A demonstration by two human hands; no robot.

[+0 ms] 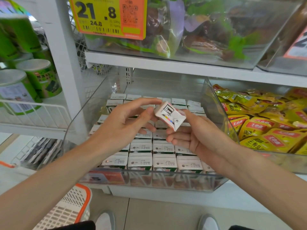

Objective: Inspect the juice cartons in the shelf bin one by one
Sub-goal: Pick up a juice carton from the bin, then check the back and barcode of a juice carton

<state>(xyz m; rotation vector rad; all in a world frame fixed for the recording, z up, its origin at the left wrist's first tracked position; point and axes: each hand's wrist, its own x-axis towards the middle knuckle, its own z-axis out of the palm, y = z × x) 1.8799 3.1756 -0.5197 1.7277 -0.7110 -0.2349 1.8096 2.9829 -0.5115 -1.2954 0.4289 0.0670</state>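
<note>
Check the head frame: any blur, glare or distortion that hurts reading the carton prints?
Head view: held carton and front-row cartons sharp, date prints resolved; green cans at the left edge soft; shelf edge bows from the wide-angle lens; bin front wall carries mild reflections.

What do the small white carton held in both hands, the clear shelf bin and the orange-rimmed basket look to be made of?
The small white carton looks like coated paperboard: folded, glued end flaps, printed colour marks, slight sheen. The clear shelf bin seems rigid transparent plastic, perhaps acrylic: glossy, contents show through. The orange-rimmed basket looks like moulded plastic, matt, with slotted sides.
</note>
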